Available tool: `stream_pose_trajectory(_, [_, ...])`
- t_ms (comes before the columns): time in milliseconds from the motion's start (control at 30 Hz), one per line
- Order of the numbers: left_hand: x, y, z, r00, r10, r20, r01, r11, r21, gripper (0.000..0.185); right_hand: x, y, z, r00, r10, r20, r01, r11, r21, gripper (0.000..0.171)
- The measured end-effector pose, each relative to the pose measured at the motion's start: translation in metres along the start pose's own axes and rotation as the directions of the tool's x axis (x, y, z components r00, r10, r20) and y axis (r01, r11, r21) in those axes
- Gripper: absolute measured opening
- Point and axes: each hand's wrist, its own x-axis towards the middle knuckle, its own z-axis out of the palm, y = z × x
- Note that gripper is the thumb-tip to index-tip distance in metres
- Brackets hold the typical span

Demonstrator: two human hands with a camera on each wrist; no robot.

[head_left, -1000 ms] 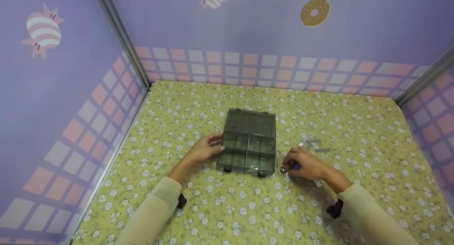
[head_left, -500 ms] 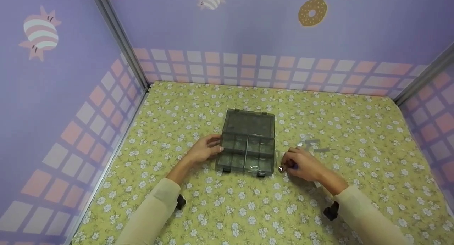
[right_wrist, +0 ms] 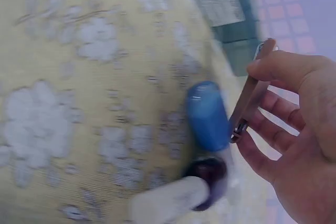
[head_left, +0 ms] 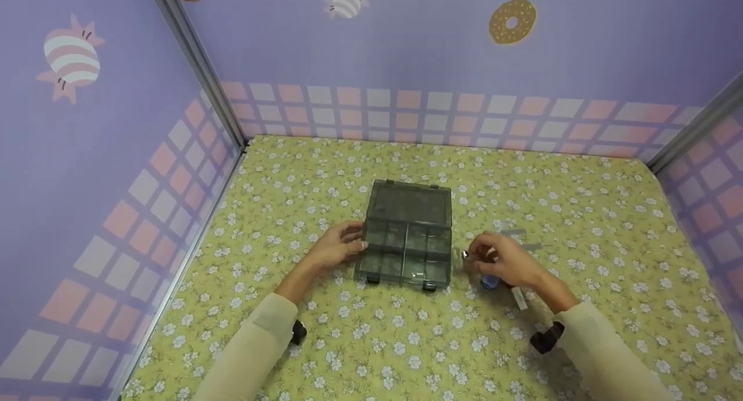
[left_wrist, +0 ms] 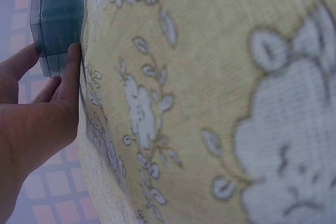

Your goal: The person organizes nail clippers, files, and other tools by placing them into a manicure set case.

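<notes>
The right hand [head_left: 504, 264] has come up off the cloth [head_left: 406, 343] since a second ago, when it lay low beside the near right corner of the box [head_left: 406, 238]. It now pinches a thin metal piece [right_wrist: 252, 95], perhaps a nail clipper, between thumb and fingers, just right of the box. Lifting away has uncovered a blue cap-like thing [head_left: 489, 282] lying on the cloth, with a dark round bit [right_wrist: 206, 178] and a white stick [head_left: 518, 297] close by; my guess is the metal piece is headed for the box.

The left hand [head_left: 336, 247] has not shifted: its fingers [left_wrist: 71, 69], nearly straight, press the left wall of the box, steadying it rather than gripping.

The box sits mid-cloth, lid [head_left: 411, 202] laid open on the far side. Its smoky compartments look empty, though the tint makes that hard to confirm
</notes>
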Motion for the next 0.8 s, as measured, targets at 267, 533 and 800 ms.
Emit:
stream_pose_trajectory(267, [0.0,0.0,0.001,1.0,-0.002,-0.014,0.002,1.0,0.013,0.061,0.026,-0.023,0.005,0.997,0.016,-0.079,-0.016,1.0,-0.005,0.016])
stream_pose_trajectory(533, [0.0,0.002,0.001,1.0,0.008,-0.017,-0.007,0.998,0.06,0.062,0.072,-0.044,0.037,0.989,-0.042,-0.143,0.034,0.998,-0.056,0.017])
stream_pose_trajectory(800, [-0.001,0.002,0.002,1.0,-0.007,-0.012,0.007,0.999,0.038,0.063,0.111,-0.065,0.075,0.979,-0.123,-0.164,0.104,0.987,-0.12,0.013])
